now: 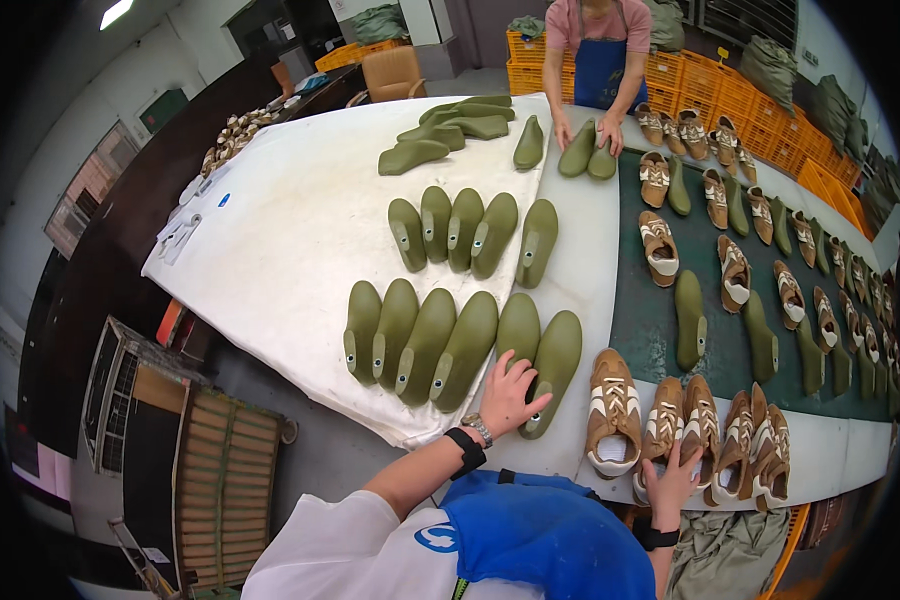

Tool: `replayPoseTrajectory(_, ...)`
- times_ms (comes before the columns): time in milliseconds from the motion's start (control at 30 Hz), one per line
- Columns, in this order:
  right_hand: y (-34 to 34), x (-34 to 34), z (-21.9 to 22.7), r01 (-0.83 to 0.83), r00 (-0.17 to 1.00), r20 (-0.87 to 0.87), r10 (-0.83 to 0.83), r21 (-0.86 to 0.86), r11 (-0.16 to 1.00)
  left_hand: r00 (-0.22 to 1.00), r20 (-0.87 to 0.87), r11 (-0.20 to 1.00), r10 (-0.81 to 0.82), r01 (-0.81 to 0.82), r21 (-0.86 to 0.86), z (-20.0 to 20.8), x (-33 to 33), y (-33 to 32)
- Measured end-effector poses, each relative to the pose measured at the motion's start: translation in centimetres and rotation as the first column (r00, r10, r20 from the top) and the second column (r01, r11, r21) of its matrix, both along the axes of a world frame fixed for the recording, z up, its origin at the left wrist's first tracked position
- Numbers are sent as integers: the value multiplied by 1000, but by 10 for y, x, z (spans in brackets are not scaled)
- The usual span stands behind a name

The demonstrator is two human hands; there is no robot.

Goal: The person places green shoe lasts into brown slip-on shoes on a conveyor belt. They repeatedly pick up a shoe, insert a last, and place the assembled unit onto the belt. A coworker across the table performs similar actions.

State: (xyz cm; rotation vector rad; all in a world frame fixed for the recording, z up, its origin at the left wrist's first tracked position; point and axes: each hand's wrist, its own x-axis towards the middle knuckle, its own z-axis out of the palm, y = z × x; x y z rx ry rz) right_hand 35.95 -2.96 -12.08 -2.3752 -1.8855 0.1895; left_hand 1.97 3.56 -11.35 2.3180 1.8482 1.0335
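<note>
My left hand (pixel 511 398) lies with fingers spread over the heel ends of two green shoe lasts, one last (pixel 518 325) under the fingertips and another last (pixel 558 365) beside the thumb. More lasts (pixel 427 345) stand in line to its left. My right hand (pixel 672 488) is at the heel of a brown and white sneaker (pixel 662 425), its thumb on one side and its fingers on the other. Another sneaker (pixel 700 420) touches its fingers. A single sneaker (pixel 613 410) stands to the left of it, and several more sneakers (pixel 735 445) stand to the right.
Across the table, a co-worker's hands (pixel 592 138) rest on two lasts. A second row of lasts (pixel 466 230) and a loose pile (pixel 455 125) lie on the white cloth (pixel 290 200). Sneakers and lasts alternate on the green mat (pixel 650 330). Orange crates (pixel 760 110) line the back.
</note>
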Motion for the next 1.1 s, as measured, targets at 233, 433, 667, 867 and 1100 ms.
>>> replayPoseTrajectory(233, -1, 1, -4, -9, 1000, 11, 8, 48, 999, 1000, 0, 1000, -9, 9, 4, 1, -1, 0)
replayPoseTrajectory(433, -1, -2, -2, -6, 1000, 2, 6, 60, 998, 1000, -1, 1000, -1, 1, -18, 0, -2, -1)
replayPoseTrajectory(667, -1, -2, -1, 2, 1000, -27, -1, 48, 999, 1000, 4, 1000, -9, 9, -27, 0, -2, 0)
replayPoseTrajectory(867, 0, -3, -5, 7, 1000, -16, -6, 44, 999, 1000, -22, 999, -18, 17, -48, -8, -4, 0)
replayPoseTrajectory(1100, 0, -5, 1, 26, 999, -40, -26, 17, 1000, 749, 604, 953, 273, -126, -274, 60, -33, 44)
